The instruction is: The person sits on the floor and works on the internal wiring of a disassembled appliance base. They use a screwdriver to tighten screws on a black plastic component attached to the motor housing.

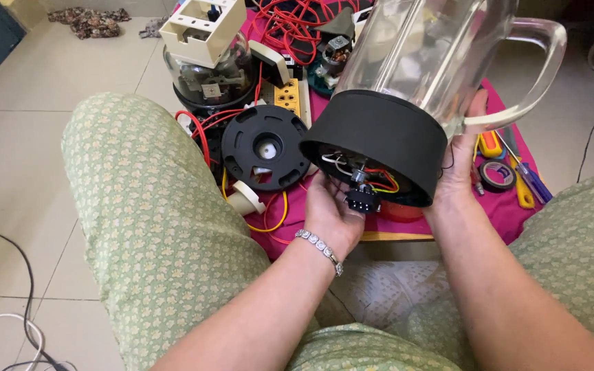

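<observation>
Two hands hold one thing between them: a blender made of a round black plastic motor base [379,134] with a clear plastic jug [427,48] still seated on it. It is tipped over above the person's lap, so its long axis runs from the open underside, which faces down and toward the person, up and away to the jug's mouth at the top right.

From the open underside hang white, red and yellow wires [379,180] and a small black rectangular connector block [363,199]. That block lies right at the fingertips of the left hand [331,213], which is cupped palm up just beneath the base's lower rim, fingers curled loosely around the block; a silver link bracelet [319,247] circles its wrist. The left hand is clearly the nearer one to the block.

On the base's far side, the right hand [463,161] is pressed against the wall where base meets jug, thumb up by the clear jug handle [537,69], gripping and bearing the weight.

Left of the base, on a magenta cloth [510,209], lies a black round bottom cover [264,148] amid red and yellow loose wires [204,127]. Beyond it stands a glass-domed electricity meter [207,69]. Right of the base lie a roll of black tape [498,175] and several screwdrivers [524,172]. Green patterned trouser knees [146,206] flank the base on both sides.
</observation>
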